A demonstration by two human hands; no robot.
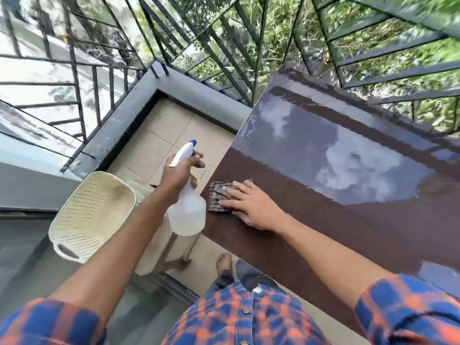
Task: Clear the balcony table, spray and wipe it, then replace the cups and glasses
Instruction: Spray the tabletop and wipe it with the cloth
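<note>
On a narrow balcony, a dark brown table (pixel 336 195) stands against the railing (pixel 224 46), its near-left corner jutting over the tiled floor (pixel 169 135). Open floor lies to its left, bounded by the grey parapet (pixel 119 135); a cream perforated basket (pixel 92 215) sits beside that gap. The right hand (pixel 251 207) lies flat, fingers spread, pressing a striped cloth (pixel 220 196) onto the tabletop close to the left edge. The left hand (pixel 178 174) wraps the neck of a white spray bottle (pixel 186 215), one finger at the blue trigger, just off the table's edge.
</note>
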